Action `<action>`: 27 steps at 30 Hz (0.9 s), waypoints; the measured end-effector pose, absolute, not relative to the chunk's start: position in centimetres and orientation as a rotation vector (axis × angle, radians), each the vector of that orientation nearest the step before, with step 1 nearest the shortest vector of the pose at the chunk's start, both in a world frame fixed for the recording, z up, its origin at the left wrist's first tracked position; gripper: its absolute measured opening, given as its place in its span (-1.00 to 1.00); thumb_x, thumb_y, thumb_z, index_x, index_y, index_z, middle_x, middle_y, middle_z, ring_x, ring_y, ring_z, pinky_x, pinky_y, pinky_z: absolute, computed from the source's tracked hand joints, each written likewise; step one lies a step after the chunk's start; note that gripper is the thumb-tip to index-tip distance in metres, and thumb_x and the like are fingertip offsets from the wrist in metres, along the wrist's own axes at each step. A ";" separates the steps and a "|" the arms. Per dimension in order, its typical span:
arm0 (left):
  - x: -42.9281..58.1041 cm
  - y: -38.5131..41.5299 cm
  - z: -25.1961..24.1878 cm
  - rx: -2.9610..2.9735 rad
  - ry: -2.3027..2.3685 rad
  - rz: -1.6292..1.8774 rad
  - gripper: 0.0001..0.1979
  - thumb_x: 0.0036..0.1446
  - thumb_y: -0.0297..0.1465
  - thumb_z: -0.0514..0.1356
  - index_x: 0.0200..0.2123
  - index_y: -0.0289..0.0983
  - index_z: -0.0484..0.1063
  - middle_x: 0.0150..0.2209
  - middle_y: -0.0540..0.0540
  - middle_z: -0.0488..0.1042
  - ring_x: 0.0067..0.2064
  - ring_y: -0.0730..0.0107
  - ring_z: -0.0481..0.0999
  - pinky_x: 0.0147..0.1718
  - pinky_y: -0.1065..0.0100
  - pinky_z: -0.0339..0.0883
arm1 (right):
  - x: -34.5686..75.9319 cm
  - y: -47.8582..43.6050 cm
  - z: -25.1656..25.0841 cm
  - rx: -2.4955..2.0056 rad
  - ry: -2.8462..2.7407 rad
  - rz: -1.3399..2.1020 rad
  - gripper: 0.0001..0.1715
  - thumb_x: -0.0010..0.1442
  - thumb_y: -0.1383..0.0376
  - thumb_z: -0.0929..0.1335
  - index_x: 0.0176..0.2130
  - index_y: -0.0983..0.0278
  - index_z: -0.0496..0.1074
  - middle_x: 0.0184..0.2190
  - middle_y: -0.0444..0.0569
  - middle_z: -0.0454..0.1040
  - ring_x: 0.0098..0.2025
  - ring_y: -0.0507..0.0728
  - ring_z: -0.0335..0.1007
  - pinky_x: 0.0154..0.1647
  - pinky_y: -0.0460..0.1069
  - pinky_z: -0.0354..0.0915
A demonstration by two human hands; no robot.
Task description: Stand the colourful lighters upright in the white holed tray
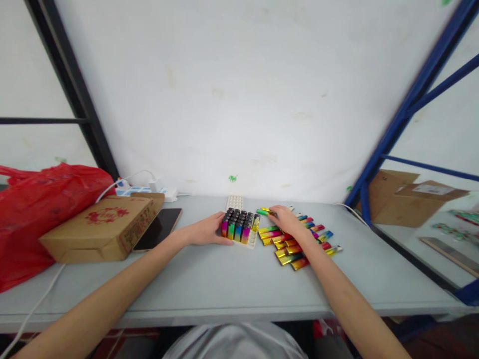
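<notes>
Several colourful metallic lighters with black tops (238, 227) stand upright in rows in a white tray (252, 242). My left hand (210, 229) rests against the left side of these rows, fingers behind and thumb in front. The tray's right part shows bare holes. To the right, a loose pile of shiny lighters (292, 247) lies flat on the table. My right hand (283, 218) is at the upper left of the pile, its fingers closed on a green and yellow lighter (265, 212). A second white holed tray (235, 202) lies behind the filled rows.
On the left are a cardboard box (101, 224), a dark tablet or phone (159, 229), a red plastic bag (33, 214) and a power strip (164, 193) with cables. A blue metal frame (392, 129) and cardboard (396, 199) stand at the right. A wall closes the table's back.
</notes>
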State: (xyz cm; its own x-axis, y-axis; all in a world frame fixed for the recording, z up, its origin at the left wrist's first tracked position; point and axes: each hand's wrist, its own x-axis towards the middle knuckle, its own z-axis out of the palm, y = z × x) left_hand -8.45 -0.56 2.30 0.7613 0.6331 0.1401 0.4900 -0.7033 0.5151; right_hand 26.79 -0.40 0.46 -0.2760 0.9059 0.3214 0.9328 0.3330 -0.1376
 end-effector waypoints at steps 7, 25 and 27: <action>-8.5 -0.7 2.4 2.495 0.876 0.441 -0.16 0.11 0.07 0.43 0.32 -0.23 0.36 0.28 -0.23 0.45 0.28 -0.08 0.47 0.39 0.06 0.25 | 25.3 -0.4 1.8 -1.808 -2.288 -0.129 -0.71 0.43 0.23 0.41 0.08 0.29 0.57 0.04 0.16 0.61 0.09 0.26 0.54 0.13 0.03 0.32; -8.4 -0.8 2.8 2.489 0.892 0.412 -0.11 0.11 0.08 0.42 0.36 -0.25 0.30 0.28 -0.26 0.45 0.29 -0.13 0.46 0.39 0.03 0.25 | 28.8 -1.5 2.5 -1.694 -2.296 -0.013 -0.86 0.36 0.38 0.45 -0.07 0.32 0.59 -0.11 0.11 0.65 -0.08 0.19 0.57 0.02 0.01 0.35; -8.5 -0.8 2.8 2.486 0.895 0.404 -0.10 0.12 0.09 0.42 0.36 -0.26 0.29 0.29 -0.27 0.44 0.30 -0.12 0.44 0.40 0.03 0.23 | 29.0 -1.5 2.5 -1.645 -2.273 -0.011 -0.88 0.38 0.39 0.41 -0.09 0.33 0.58 -0.10 0.14 0.65 -0.05 0.20 0.56 0.06 0.03 0.35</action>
State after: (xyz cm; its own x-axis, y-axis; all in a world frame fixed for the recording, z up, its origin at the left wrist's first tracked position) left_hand -8.45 -0.82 2.76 0.7448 0.6573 0.1150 0.5208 -0.6803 0.5157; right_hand 28.96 -1.54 2.46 -0.2760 0.9221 0.2711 0.9247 0.3317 -0.1868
